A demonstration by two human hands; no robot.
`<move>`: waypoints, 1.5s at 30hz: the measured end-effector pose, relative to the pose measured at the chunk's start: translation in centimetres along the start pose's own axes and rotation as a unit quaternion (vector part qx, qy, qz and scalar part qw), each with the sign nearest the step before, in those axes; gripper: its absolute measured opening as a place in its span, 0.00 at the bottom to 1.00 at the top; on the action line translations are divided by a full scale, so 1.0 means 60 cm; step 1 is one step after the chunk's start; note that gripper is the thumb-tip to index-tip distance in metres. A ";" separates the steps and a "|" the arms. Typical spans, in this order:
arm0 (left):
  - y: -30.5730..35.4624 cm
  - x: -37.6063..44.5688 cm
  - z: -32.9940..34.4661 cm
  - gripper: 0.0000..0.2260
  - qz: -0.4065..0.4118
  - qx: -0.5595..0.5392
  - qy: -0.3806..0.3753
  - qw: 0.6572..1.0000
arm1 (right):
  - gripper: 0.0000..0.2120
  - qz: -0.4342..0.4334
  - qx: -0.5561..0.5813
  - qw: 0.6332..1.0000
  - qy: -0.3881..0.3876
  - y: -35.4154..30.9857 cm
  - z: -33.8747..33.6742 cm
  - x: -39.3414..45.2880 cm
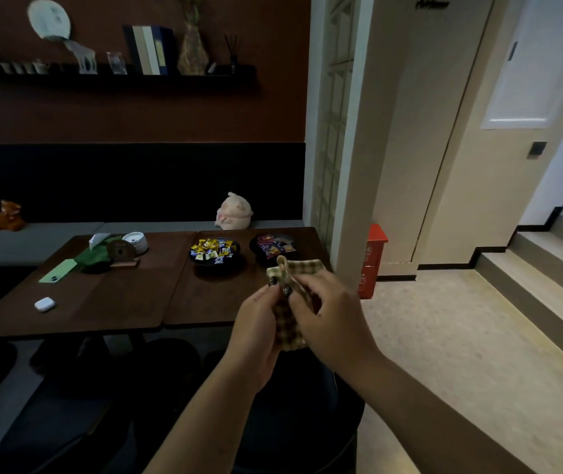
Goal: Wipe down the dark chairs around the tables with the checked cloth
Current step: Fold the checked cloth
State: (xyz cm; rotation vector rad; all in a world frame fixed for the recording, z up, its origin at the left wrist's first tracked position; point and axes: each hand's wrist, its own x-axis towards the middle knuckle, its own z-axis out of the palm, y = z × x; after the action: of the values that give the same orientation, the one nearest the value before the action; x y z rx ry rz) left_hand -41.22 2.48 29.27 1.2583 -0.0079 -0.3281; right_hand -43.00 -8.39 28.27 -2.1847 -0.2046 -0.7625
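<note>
Both hands, left [259, 323] and right [328, 313], have a pinching grip on the checked cloth [290, 295], bunched between them. Judged step: readying it. Next, lower it onto the dark chair [293, 405] beneath.

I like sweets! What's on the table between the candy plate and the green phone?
In the head view: a green cloth and a round wooden sign.

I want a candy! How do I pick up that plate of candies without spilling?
Hold the dark candy plate by its low rim on both sides, reaching from the near table edge. It is shallow and piled with loose sweets, so lift it level.
</note>
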 end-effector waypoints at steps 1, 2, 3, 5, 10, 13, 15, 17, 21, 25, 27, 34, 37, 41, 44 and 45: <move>0.000 0.001 0.002 0.16 0.001 -0.008 0.005 1.000 | 0.10 -0.007 -0.015 1.000 0.008 0.003 -0.002 -0.003; 0.001 0.001 0.003 0.16 0.004 -0.019 0.010 1.000 | 0.10 -0.013 -0.034 0.999 0.024 0.005 -0.006 -0.004; 0.001 0.002 0.005 0.16 0.007 -0.030 0.016 0.999 | 0.10 -0.016 -0.060 0.997 0.047 0.007 -0.010 -0.003; 0.003 0.005 0.007 0.16 0.011 -0.042 0.020 0.999 | 0.10 -0.011 -0.106 0.990 0.092 0.008 -0.024 0.003; 0.000 0.008 0.013 0.16 0.007 -0.033 0.000 0.999 | 0.08 -0.054 -0.186 0.977 0.090 0.003 -0.034 0.006; -0.002 0.007 0.021 0.16 0.002 -0.035 -0.016 0.999 | 0.09 -0.068 -0.192 0.978 0.045 -0.003 -0.018 -0.004; 0.002 0.004 0.022 0.18 -0.010 -0.063 -0.038 0.997 | 0.12 -0.055 -0.186 0.980 0.038 -0.005 -0.013 -0.008; 0.005 0.003 0.016 0.20 -0.014 -0.087 -0.057 0.994 | 0.16 -0.037 -0.155 0.987 0.007 -0.008 -0.012 -0.009; 0.004 0.019 -0.005 0.16 0.022 -0.060 -0.052 0.997 | 0.21 -0.022 -0.019 0.999 -0.046 -0.017 -0.014 -0.014; 0.008 0.035 -0.025 0.16 0.028 -0.041 -0.039 0.998 | 0.15 0.020 0.004 0.984 0.178 -0.015 -0.023 -0.007; 0.010 0.039 -0.028 0.16 0.022 -0.032 -0.045 0.998 | 0.21 0.133 0.031 0.976 0.172 -0.013 -0.033 0.011; -0.022 0.073 -0.038 0.14 0.115 0.126 0.011 0.985 | 0.07 0.374 0.310 0.872 0.056 0.029 -0.016 0.016; -0.047 0.096 -0.051 0.12 0.174 0.228 0.019 0.958 | 0.06 0.401 0.303 0.859 0.097 0.051 0.003 0.010; -0.085 0.132 -0.066 0.12 0.159 0.290 0.016 0.944 | 0.12 0.459 0.326 0.821 0.093 0.082 0.029 0.000; -0.118 0.159 -0.072 0.12 0.123 0.299 0.006 0.946 | 0.19 0.523 0.335 0.782 0.048 0.109 0.047 -0.028; -0.131 0.168 -0.072 0.12 0.111 0.306 -0.004 0.946 | 0.19 0.541 0.326 0.773 0.051 0.123 0.048 -0.039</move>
State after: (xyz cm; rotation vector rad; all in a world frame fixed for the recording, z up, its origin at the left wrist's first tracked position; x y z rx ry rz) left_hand -32.71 1.93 18.83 1.8531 -0.2743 -0.1332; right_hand -40.79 -10.99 20.79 -1.2338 0.7120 -0.0763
